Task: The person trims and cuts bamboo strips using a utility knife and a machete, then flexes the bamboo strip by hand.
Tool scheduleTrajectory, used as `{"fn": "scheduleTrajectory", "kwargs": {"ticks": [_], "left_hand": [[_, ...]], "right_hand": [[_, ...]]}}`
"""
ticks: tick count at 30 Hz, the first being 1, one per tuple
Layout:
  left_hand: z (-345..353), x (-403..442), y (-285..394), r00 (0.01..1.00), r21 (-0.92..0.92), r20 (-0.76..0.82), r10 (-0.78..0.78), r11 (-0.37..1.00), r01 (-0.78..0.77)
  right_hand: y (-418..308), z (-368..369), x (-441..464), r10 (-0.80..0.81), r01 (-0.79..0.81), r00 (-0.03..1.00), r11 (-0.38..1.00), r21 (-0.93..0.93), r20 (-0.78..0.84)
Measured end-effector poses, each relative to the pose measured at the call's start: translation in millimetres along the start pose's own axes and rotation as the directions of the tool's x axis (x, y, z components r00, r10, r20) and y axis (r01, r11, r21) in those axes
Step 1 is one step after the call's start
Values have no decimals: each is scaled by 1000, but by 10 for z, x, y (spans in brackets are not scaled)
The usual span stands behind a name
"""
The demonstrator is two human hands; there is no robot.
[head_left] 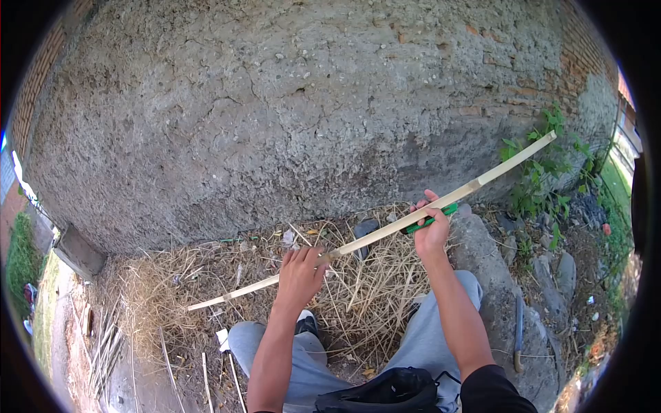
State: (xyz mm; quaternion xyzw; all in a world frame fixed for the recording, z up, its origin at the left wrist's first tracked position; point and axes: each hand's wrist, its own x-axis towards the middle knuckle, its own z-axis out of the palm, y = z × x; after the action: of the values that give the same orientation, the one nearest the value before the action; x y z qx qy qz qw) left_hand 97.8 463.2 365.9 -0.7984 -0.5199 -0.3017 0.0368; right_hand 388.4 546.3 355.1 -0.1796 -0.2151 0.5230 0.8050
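A long, pale bamboo strip (pixel 385 232) slants across in front of me, its right end higher and its left end low over the ground. My left hand (pixel 300 274) is closed around it left of the middle, near a darker node. Further right, my right hand (pixel 432 230) grips the same strip from below and also holds a slim green tool (pixel 441 213) against it. That tool looks like a cutter or knife handle; the fingers cover part of it, and I cannot make out a blade.
Straw-like bamboo shavings (pixel 379 289) cover the ground between my legs. A weathered wall (pixel 296 124) rises close ahead. On a stone slab (pixel 482 275) at right lies a long blade with a wooden handle (pixel 518 337). Several cut strips (pixel 107 347) lie at left; a leafy plant (pixel 544 165) grows by the wall.
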Motion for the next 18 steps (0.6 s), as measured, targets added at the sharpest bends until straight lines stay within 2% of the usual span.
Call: {"fn": "scheduleTrajectory", "kwargs": {"ticks": [3,6,10,15,18], "left_hand": [[22,21,-5,999,8,35,-32,999,32],[23,60,9,994,-93,-36,-100,991,96],[-96,75,45,996,-84,-80,-44,996,37],[-173,72,77,992,-27,-123,5,1000,-9],[-173,68,81,990,-18,-138,3,1000,-6]], "right_hand": [[29,16,0,7,-7,1000,1000,-4,1],[30,-14,21,17,-18,1000,999,-42,-19],[77,-47,53,50,-57,996,994,-94,-76],[79,-22,23,98,-104,993,989,-104,-64],[98,-16,17,122,-131,991,969,-208,-57]]}}
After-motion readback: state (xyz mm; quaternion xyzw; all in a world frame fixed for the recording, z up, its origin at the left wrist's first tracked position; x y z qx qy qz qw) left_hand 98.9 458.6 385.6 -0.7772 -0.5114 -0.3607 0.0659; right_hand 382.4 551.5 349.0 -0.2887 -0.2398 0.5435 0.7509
